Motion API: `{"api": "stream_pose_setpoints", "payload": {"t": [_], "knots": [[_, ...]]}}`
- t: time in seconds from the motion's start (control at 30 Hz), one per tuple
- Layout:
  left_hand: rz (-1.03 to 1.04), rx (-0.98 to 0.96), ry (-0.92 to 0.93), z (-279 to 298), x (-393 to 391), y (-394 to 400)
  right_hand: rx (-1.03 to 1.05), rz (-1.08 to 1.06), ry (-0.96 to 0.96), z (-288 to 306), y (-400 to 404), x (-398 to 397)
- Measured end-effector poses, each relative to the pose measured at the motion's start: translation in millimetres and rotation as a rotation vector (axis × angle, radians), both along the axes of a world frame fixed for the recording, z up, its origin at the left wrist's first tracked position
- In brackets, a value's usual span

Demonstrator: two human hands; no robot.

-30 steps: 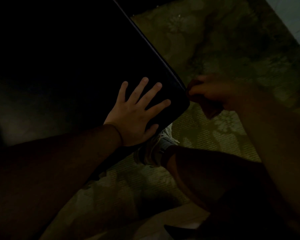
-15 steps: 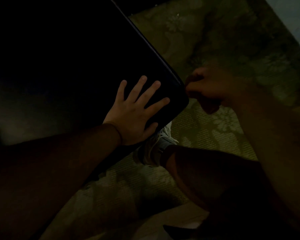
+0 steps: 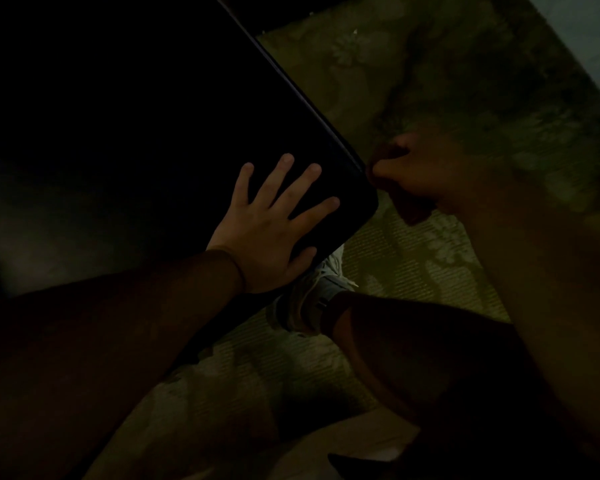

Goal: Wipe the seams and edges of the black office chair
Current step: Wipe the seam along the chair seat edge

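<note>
The scene is very dim. The black office chair's seat [image 3: 153, 116] fills the upper left, and its piped right edge [image 3: 309, 105] runs diagonally down to a rounded corner. My left hand [image 3: 274, 230] lies flat on the seat near that corner with its fingers spread. My right hand [image 3: 430, 171] is curled against the seat's right edge just above the corner. It grips a dark cloth [image 3: 411, 211], and a fold of the cloth hangs below the fist.
A patterned greenish rug [image 3: 413, 265] covers the floor under and right of the chair. My light shoe [image 3: 309, 299] and bent leg [image 3: 413, 358] sit just below the seat corner. A pale wall [image 3: 586, 29] is at the top right.
My right hand with the cloth has slid a little up along the seat's right edge. My left hand has stayed flat in the same spot.
</note>
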State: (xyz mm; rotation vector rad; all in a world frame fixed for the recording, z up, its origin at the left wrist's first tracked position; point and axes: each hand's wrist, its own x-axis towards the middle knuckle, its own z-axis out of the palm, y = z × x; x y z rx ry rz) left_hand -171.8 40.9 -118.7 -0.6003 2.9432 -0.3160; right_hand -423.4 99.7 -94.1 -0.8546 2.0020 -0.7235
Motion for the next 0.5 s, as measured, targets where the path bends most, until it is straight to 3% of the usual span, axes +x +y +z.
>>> {"api": "stream_pose_setpoints", "payload": {"t": [0.5], "knots": [[-0.004,0.019,0.006,0.7,0.9,-0.2,-0.029,-0.015,-0.033,-2.8,-2.1,-1.8]]}}
